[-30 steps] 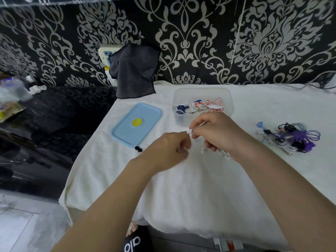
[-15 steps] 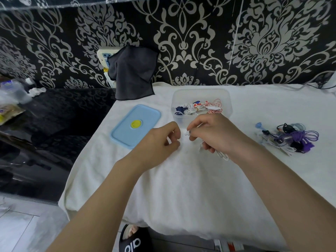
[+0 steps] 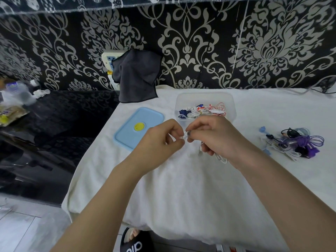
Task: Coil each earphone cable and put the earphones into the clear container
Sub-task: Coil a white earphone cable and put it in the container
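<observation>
Head camera, looking down at a white cloth-covered table [image 3: 181, 188]. Both hands meet just in front of a clear container [image 3: 231, 106] that already holds coiled earphones in blue, white and red. Between the hands is a white earphone [image 3: 185, 137], its thin cable [image 3: 221, 158] trailing under the right palm. It looks very light, limp and prone to tangling, so it is probably best held at the bud or plug end. The left hand [image 3: 160, 140] has its fingers curled, the fingertips pinching the earphone's end. The right hand [image 3: 214, 137] is curled round the cable bundle. A tangled pile of purple and black earphones [image 3: 300, 142] waits at the right; a blue lid [image 3: 138, 128] lies at the left.
</observation>
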